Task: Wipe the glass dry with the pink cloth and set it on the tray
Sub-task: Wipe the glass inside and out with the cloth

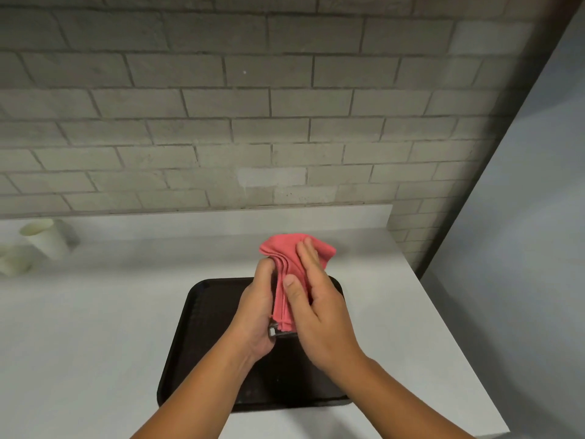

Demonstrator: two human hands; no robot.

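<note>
So this is the middle of the wiping step, not the put-down yet. Both hands are up over the middle of the dark tray (202, 343). The left hand (256, 312) is curled round the glass (274, 331). Only a shiny bit of one end pokes out below the cloth, so I can't tell how wet it is. The right hand (319, 315) has the pink cloth (283, 312) folded over the glass, thumb on the near side and fingers wrapped over the far side, squeezing it on.

My guess for the next move: finish rubbing, peel the cloth off with the right hand, then lower the glass straight down onto the tray.

The white tabletop (95, 327) runs out all round the tray. Some pale paper cups (47, 237) sit way off to the far left of the tray, with a grey brick wall (253, 106) behind.
</note>
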